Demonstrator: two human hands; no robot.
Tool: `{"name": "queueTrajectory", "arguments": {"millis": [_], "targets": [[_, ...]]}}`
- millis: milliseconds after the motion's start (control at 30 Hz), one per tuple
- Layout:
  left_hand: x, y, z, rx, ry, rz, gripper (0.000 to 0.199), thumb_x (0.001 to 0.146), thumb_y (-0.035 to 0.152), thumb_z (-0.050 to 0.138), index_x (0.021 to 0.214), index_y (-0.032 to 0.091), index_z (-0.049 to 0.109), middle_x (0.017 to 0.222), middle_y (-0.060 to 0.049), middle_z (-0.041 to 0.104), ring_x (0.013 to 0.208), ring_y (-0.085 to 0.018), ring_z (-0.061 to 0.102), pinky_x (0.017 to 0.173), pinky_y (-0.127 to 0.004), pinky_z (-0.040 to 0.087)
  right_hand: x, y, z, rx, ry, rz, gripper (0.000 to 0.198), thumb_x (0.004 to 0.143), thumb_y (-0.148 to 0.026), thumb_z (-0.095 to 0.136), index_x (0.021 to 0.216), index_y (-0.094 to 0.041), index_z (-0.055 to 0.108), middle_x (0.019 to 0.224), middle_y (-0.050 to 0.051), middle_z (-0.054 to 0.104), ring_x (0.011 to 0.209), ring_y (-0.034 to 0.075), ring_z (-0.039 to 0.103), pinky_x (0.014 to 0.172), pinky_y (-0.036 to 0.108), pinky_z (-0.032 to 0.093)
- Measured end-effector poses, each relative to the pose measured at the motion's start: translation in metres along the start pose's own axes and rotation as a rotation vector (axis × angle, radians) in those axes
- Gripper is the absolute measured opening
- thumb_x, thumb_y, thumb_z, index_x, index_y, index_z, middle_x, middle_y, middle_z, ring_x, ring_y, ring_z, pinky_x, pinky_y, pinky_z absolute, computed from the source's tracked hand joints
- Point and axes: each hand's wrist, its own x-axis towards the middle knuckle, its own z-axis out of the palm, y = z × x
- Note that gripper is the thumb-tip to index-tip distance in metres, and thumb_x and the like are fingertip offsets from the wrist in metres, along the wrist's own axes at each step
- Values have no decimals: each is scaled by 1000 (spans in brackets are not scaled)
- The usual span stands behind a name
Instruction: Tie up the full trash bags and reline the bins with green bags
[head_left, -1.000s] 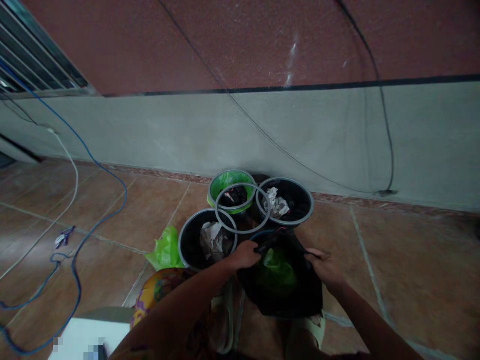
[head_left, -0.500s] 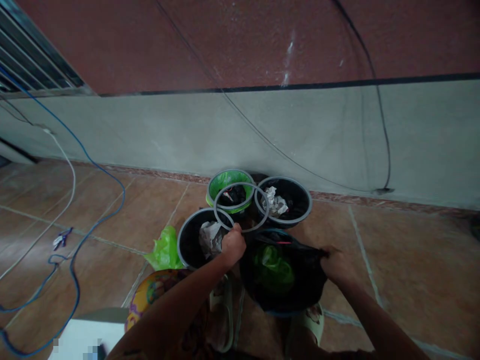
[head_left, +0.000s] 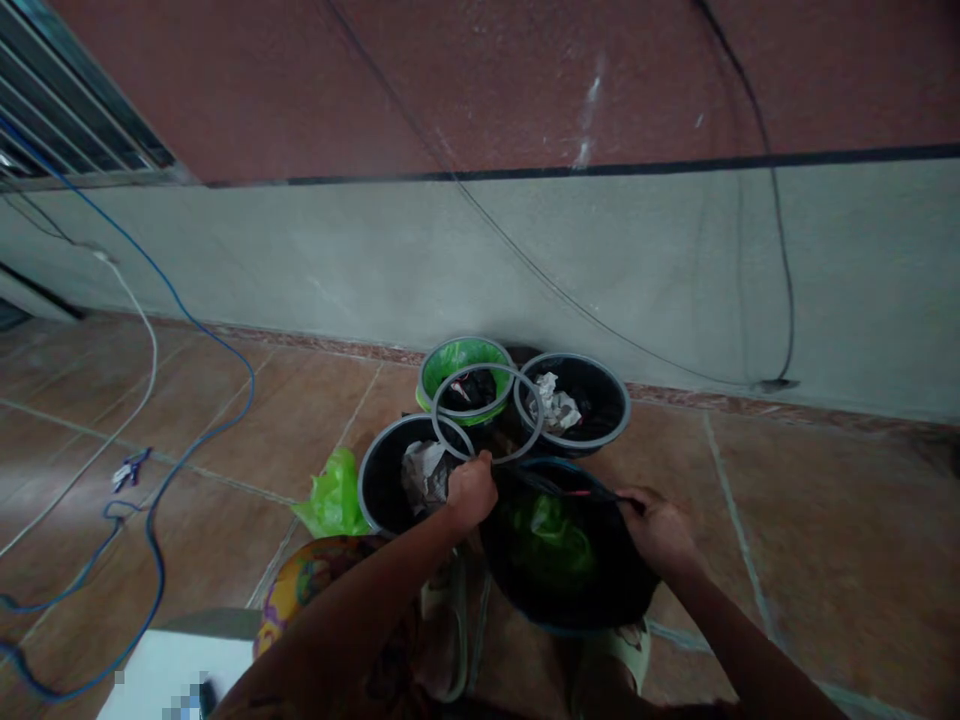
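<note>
My left hand (head_left: 472, 490) is closed at the near edge of a loose grey bin ring (head_left: 540, 410), which overlaps the bins behind it. My right hand (head_left: 664, 530) pinches the edge of a black bin bag (head_left: 600, 492) at the right side of the nearest bin (head_left: 570, 630). A crumpled green plastic bag (head_left: 551, 545) lies inside this black-lined bin. Left of it stands a bin (head_left: 363, 495) with crumpled paper (head_left: 427, 475). Behind are a green-lined bin (head_left: 431, 365) and a black-lined bin (head_left: 626, 410), the latter holding crumpled paper.
A bright green plastic bag (head_left: 334, 495) lies on the tiled floor beside the left bin. Keys (head_left: 131, 470), a blue cable (head_left: 169, 470) and a white cable (head_left: 154, 360) are farther left. The wall (head_left: 337, 260) runs behind the bins. My sandalled feet flank the nearest bin.
My right hand has moved left with the bag edge, over the nearest bin's opening, and the bag edge now hangs slacker. My left hand and the ring stay almost in place.
</note>
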Motion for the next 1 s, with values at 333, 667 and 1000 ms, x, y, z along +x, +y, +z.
{"name": "queueTrajectory", "arguments": {"millis": [333, 667, 1000], "targets": [[0, -2, -4, 67, -27, 39, 32, 85, 14, 44, 112, 13, 60, 101, -15, 69, 97, -29, 68, 80, -37, 53, -4, -18, -5, -208, 43, -33, 48, 80, -20, 45, 126, -15, 59, 123, 14, 64, 107, 28, 61, 87, 38, 48], [-3, 5, -5, -3, -51, 227, 24, 88, 22, 46, 99, 21, 67, 103, -9, 70, 101, -22, 66, 90, -33, 50, 0, -61, 14, -317, -102, -447, 53, 83, -10, 42, 136, -15, 50, 130, 14, 61, 128, 27, 43, 107, 45, 28], [-2, -9, -3, 74, -141, 171, 31, 86, 27, 52, 112, 14, 62, 112, -15, 68, 107, -27, 65, 94, -37, 50, 12, -66, -4, -165, -109, -155, 31, 90, -28, 43, 101, -22, 71, 96, 11, 73, 94, 26, 65, 86, 38, 43]]}}
